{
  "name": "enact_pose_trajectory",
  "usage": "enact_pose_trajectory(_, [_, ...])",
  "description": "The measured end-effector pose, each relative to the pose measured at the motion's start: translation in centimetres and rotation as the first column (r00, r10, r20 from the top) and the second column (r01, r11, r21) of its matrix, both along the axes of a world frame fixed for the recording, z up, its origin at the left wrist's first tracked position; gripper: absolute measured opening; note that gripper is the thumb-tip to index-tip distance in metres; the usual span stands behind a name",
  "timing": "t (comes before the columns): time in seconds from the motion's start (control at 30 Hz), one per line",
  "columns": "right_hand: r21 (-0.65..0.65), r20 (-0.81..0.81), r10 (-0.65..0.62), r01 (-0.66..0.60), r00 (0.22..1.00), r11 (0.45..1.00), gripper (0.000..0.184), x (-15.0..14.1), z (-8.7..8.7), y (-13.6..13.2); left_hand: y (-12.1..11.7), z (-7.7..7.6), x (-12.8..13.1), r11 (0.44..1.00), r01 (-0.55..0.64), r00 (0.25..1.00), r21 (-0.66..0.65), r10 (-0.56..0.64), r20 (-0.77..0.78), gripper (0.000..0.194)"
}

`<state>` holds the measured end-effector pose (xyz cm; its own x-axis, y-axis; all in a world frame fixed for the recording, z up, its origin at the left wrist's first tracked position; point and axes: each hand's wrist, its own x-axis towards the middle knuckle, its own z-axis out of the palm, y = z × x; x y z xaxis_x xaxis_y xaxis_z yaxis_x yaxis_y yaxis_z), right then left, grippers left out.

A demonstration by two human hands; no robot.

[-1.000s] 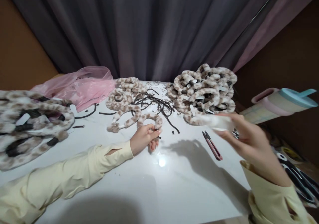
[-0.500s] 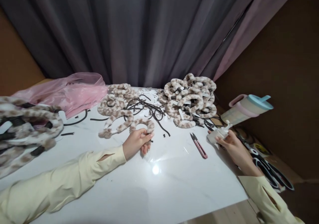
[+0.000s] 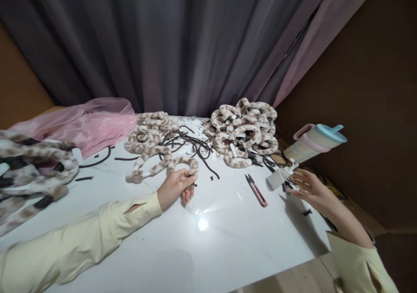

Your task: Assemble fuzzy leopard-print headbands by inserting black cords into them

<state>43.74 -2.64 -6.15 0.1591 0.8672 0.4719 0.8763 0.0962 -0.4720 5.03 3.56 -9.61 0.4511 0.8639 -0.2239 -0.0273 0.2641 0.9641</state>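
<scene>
My left hand [image 3: 176, 186] pinches the near end of a fluffy white-and-brown spotted band [image 3: 185, 160]; a small dark tip shows beside the fingertips. My right hand [image 3: 311, 188] is open, its fingers apart, just right of a small white bottle [image 3: 276, 178] with a nozzle, which lies tilted on the table. Between the hands rest pink-handled thread snips [image 3: 257, 192], their blades pointing away from me. Beyond my left hand is another spotted band [image 3: 163, 164] on the table.
Dark cords [image 3: 195, 141] lie tangled at the middle back. Piles of spotted bands stand at right [image 3: 244, 132] and left [image 3: 35, 176]. A pink plastic bag [image 3: 107, 126] is at back left. A tumbler [image 3: 308, 143] with a blue lid leans at the right edge of the white table [image 3: 228, 249].
My right hand has let go of the white bottle and moved a little to the right, fingers spread. My left hand keeps its hold on the band. The view has shifted slightly.
</scene>
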Motion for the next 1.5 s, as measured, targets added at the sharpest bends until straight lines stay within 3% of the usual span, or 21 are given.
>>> enact_pose_trajectory(0.1, [-0.091,0.126,-0.188,0.200,0.974,0.976,0.026,-2.1,0.8,-2.1,0.1,-0.1,0.0,1.000,-0.003,1.000,0.001,0.003,0.003,0.043])
enact_pose_trajectory(0.2, [-0.275,0.275,-0.029,0.108,0.961,0.955,0.028,-6.4,0.9,-2.3,0.1,-0.1,0.0,1.000,-0.004,1.000,-0.001,0.004,0.004,0.043])
enact_pose_trajectory(0.33, [-0.318,0.617,0.103,0.128,0.780,0.939,0.016,-11.4,-0.2,0.2,0.0,0.1,0.0,1.000,-0.004,1.000,-0.010,0.003,-0.009,0.044])
enact_pose_trajectory(0.47, [-0.306,0.633,0.097,0.133,0.768,0.942,0.019,-12.7,-1.2,2.2,-0.1,0.3,0.0,1.000,-0.017,0.999,0.000,0.017,-0.031,0.045])
enact_pose_trajectory(0.6, [-0.290,0.582,0.055,0.144,0.811,0.946,0.022,-11.9,-0.5,2.1,-0.7,1.3,0.0,0.998,-0.018,0.999,0.063,0.019,-0.030,0.043])
enact_pose_trajectory(0.67, [-0.300,0.457,0.064,0.086,0.887,0.950,0.019,-12.0,0.4,1.2,-1.0,2.3,-0.2,0.997,0.010,1.000,0.080,-0.009,-0.013,0.041])
enact_pose_trajectory(0.7, [-0.312,0.328,0.087,0.021,0.941,0.950,0.019,-12.3,0.9,0.6,-1.2,2.9,-0.3,0.997,0.029,1.000,0.073,-0.030,0.004,0.040])
enact_pose_trajectory(0.73, [-0.314,0.068,0.114,-0.087,0.991,0.945,0.021,-12.8,1.2,-0.1,-1.3,3.4,-0.4,0.997,0.049,0.998,0.063,-0.051,0.028,0.039])
enact_pose_trajectory(0.77, [-0.292,-0.235,0.141,-0.208,0.962,0.933,0.025,-13.6,1.4,-0.9,-1.5,3.9,-0.5,0.997,0.064,0.996,0.047,-0.067,0.061,0.037])
enact_pose_trajectory(0.8, [-0.252,-0.466,0.149,-0.292,0.872,0.923,0.028,-14.6,1.5,-1.6,-1.6,4.3,-0.6,0.996,0.081,0.992,0.030,-0.084,0.098,0.035])
enact_pose_trajectory(0.87, [-0.195,-0.709,0.134,-0.375,0.692,0.906,0.031,-17.1,1.3,-2.9,-1.8,5.0,-0.8,0.993,0.119,0.979,-0.003,-0.116,0.168,0.032])
enact_pose_trajectory(0.93, [-0.181,-0.833,0.062,-0.376,0.550,0.909,0.033,-19.7,0.6,-3.7,-2.0,5.4,-0.9,0.987,0.158,0.965,-0.041,-0.146,0.219,0.029])
enact_pose_trajectory(1.03, [-0.165,-0.915,0.000,-0.375,0.403,0.912,0.036,-22.5,-0.2,-3.8,-2.4,5.8,-1.0,0.977,0.197,0.947,-0.080,-0.169,0.273,0.026])
enact_pose_trajectory(1.13, [-0.107,-0.934,0.022,-0.336,0.357,0.936,0.034,-23.3,-0.3,-3.7,-2.8,6.1,-1.1,0.972,0.214,0.932,-0.094,-0.175,0.319,0.025])
enact_pose_trajectory(1.37, [-0.046,-0.846,0.164,-0.374,0.508,0.926,0.023,-23.0,0.6,-4.5,-2.9,6.6,-1.2,0.958,0.256,0.908,-0.127,-0.194,0.370,0.023])
enact_pose_trajectory(1.5, [0.013,-0.791,0.257,-0.405,0.555,0.914,0.014,-23.4,0.7,-4.7,-3.0,6.6,-1.1,0.956,0.269,0.903,-0.114,-0.210,0.375,0.023])
